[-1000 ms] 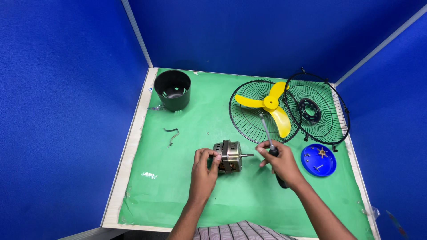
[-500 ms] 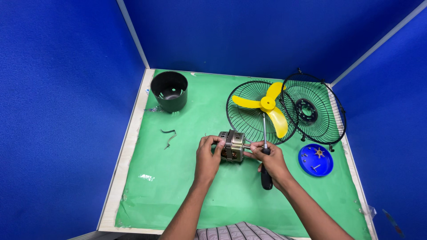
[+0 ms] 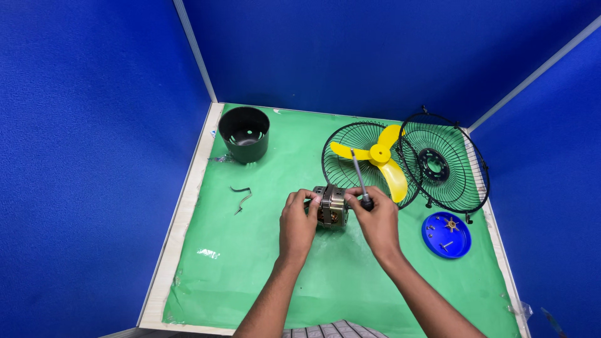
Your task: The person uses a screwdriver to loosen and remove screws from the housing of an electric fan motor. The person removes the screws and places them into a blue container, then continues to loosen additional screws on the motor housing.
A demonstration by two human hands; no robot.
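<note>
motor point(image 3: 332, 205) between cup point(image 3: 245, 133) and lid point(image 3: 446, 235)

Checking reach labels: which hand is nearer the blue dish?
Right. The right hand sits at the motor, left of the blue dish with mat between; the left hand is farther left, beyond the motor.

You've got bright, even overhead light; the green mat point(image 3: 263, 275) reads clean, with only short soft shadows under the black cup point(image 3: 245, 133). Small glare spots on tape left of the mat's near corner. Everything's sharp, no blur. Slight wide-angle bend at the walls beyond the mat.
</note>
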